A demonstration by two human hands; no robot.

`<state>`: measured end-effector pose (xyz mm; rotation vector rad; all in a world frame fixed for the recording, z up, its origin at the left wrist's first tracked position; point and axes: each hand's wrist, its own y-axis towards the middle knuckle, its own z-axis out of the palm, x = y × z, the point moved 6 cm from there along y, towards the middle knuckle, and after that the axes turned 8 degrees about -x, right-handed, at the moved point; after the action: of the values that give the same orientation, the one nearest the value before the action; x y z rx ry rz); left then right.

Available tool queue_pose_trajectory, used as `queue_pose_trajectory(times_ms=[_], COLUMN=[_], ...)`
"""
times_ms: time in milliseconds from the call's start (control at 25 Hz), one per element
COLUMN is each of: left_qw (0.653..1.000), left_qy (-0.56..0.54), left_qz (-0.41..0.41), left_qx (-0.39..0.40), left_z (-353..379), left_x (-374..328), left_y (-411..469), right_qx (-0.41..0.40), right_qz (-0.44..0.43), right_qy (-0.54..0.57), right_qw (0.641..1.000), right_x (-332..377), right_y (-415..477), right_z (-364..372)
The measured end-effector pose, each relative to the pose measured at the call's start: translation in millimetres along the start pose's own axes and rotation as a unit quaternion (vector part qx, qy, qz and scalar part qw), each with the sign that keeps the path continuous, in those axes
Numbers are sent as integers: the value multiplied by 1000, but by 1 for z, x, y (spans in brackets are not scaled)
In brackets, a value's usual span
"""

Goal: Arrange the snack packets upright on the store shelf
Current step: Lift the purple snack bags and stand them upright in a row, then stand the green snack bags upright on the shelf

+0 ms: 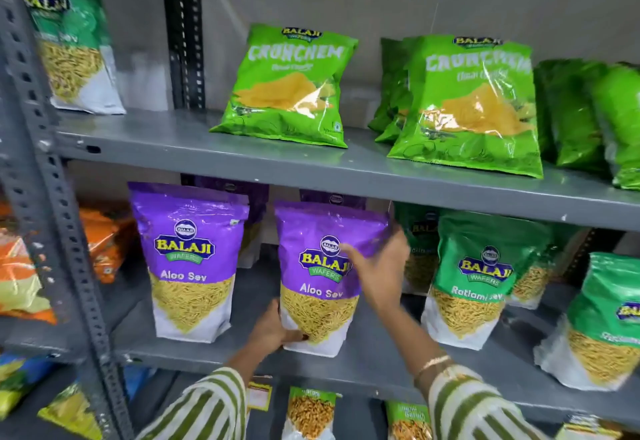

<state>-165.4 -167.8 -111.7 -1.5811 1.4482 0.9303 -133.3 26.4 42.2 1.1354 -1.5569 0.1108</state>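
**Both hands steadying a purple packet**

At frame centre, the purple Aloo Sev packet [323,276] is standing upright on the grey shelf [374,356]. The left hand [273,328] is gripping its bottom-left corner; the right hand [379,266] is pressing fingers spread against its upper right.

Place: a shop, seen at its snack aisle.
Shelving: grey slotted-angle metal shelf [311,162] with punched uprights, several tiers.
Stock: many copies of the same branded goods; light green Crunchem bags [287,86] on the upper tier, purple Aloo Sev pouches [188,259] and green Ratlami Sev pouches [481,276] below.
Left: orange packets [104,238] on a neighbouring rack.
Near: more packets on the lowest tier.
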Motion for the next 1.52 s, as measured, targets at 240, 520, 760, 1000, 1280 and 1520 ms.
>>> queue_pose_trajectory(times_ms=[240,520,760,1000,1280,1520], left_qw=[999,998,999,999,943,898], left_qy=[49,63,14,9,100,152], left_qz=[-7,3,23,32,214,395], left_qx=[-21,-6,-26,-31,-236,-122], left_z=[4,0,-1,-8,-7,126], left_x=[7,6,15,29,1,-61], left_y=[0,2,9,19,-41,-85], right_qx=[240,-31,243,239,177,86], right_qz=[-170,-121,173,179,165,200], right_qy=[-258,-219,76,59,-38,-195], right_qw=[920,968,952,952,969,956], right_x=[109,65,-86,-105,-142,-229], right_y=[26,19,-56,-81,-64,7], right_z=[49,-6,41,68,13,-131])
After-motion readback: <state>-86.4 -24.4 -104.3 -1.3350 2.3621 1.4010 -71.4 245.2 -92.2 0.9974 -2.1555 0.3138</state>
